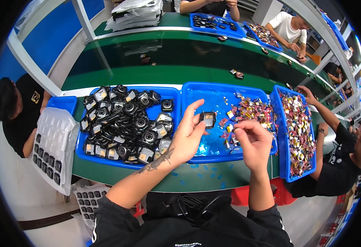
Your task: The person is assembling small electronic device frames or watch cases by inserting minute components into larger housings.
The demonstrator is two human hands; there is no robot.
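My left hand (190, 133) holds a black square smartwatch case (208, 119) by its edge, between thumb and fingers, with its pale open inside showing. It hangs above a blue tray (188, 87) whose right half is heaped with small wired parts (254, 112) in red, yellow and silver. To the right of the case is my right hand (253, 142), thumb and forefinger pinched together just over the near edge of that heap. What the pinch holds, if anything, is too small to make out.
Left of me, a blue tray (176, 92) is piled with black watch cases (125, 119). Another tray (288, 175) of wired parts stands at right, a co-worker's hand (308, 95) beside it. A green conveyor belt (180, 68) runs behind. Blue film scraps (201, 175) lie in front.
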